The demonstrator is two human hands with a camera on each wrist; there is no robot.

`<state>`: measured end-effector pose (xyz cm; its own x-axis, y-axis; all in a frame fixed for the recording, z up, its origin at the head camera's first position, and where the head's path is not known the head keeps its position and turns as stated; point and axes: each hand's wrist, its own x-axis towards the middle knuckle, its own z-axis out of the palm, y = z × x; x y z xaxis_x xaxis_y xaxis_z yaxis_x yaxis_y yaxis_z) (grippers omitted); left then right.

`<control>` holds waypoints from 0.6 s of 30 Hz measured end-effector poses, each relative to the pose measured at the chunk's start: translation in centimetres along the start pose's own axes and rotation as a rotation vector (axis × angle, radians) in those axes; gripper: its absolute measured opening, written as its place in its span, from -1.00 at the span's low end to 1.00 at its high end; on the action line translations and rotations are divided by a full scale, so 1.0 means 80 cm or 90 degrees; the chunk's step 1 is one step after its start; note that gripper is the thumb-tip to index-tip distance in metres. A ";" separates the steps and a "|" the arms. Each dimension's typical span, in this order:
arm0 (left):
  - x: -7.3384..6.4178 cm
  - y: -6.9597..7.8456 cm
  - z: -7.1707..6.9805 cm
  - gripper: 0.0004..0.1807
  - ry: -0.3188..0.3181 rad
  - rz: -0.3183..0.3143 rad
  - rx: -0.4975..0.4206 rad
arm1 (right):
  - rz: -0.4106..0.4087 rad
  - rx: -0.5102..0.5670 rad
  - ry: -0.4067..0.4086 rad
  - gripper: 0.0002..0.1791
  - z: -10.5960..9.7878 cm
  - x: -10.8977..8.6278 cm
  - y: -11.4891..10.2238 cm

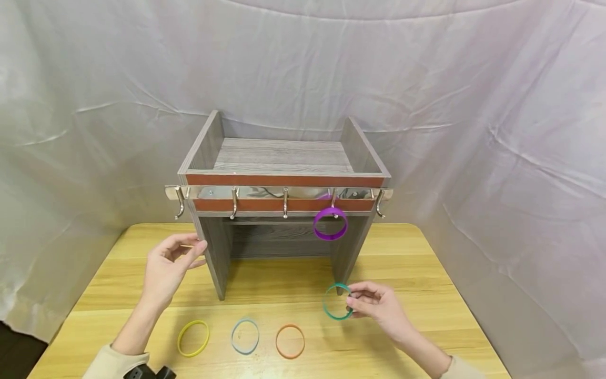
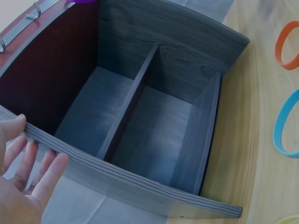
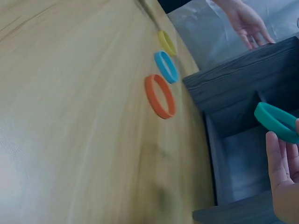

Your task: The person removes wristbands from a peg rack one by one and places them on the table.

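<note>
In the head view my right hand (image 1: 376, 308) pinches a green silicone wristband (image 1: 338, 318) between thumb and fingers, in front of the rack's right leg. The same band (image 3: 275, 122) shows over the fingertips in the right wrist view. My left hand (image 1: 165, 268) is beside the left side panel (image 2: 140, 179) of the grey wooden rack, its fingertips right at the panel's edge and nothing held in it. A purple wristband (image 1: 330, 237) hangs from the second hook from the right on the rack's metal hook strip (image 1: 260, 192).
Along the table's front lie a yellow wristband (image 1: 193, 353), a light blue wristband (image 1: 245, 351) and an orange wristband (image 1: 290, 357). The rack (image 1: 284, 158) stands at the back of the wooden table (image 1: 402, 263). Grey cloth (image 1: 303, 68) hangs behind and at both sides.
</note>
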<state>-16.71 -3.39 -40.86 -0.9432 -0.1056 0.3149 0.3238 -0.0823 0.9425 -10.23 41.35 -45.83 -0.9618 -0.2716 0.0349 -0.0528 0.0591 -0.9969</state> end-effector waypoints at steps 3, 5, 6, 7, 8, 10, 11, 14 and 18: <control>0.000 0.000 0.000 -0.82 0.001 0.000 0.001 | 0.001 0.001 -0.010 -0.75 0.007 0.001 0.013; 0.000 0.001 -0.001 -0.82 0.001 -0.002 0.002 | 0.007 0.010 -0.020 -0.75 0.010 0.001 0.022; 0.000 0.001 -0.001 -0.82 0.001 -0.002 0.003 | 0.012 0.016 -0.024 -0.75 0.012 0.001 0.026; 0.000 0.001 -0.001 -0.83 0.001 -0.003 0.005 | 0.012 0.021 -0.029 -0.74 0.013 0.001 0.030; 0.000 0.001 -0.001 -0.83 0.001 -0.003 0.005 | 0.016 0.025 -0.032 -0.74 0.014 0.001 0.034; 0.000 0.001 -0.001 -0.83 0.001 -0.004 0.006 | 0.019 0.029 -0.034 -0.70 0.016 0.001 0.042; 0.000 0.001 -0.001 -0.84 0.001 -0.004 0.006 | 0.021 0.031 -0.034 -0.67 0.017 0.002 0.046; 0.000 0.001 -0.001 -0.84 0.001 -0.003 0.006 | 0.035 0.033 -0.033 -0.54 0.020 0.003 0.055; 0.000 0.001 -0.001 -0.84 0.000 -0.003 0.005 | 0.079 0.039 -0.034 -0.42 0.024 0.002 0.065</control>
<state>-16.69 -3.44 -40.79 -0.9446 -0.1048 0.3110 0.3193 -0.0751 0.9447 -10.12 39.77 -51.19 -0.9441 -0.3167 -0.0912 0.0836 0.0376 -0.9958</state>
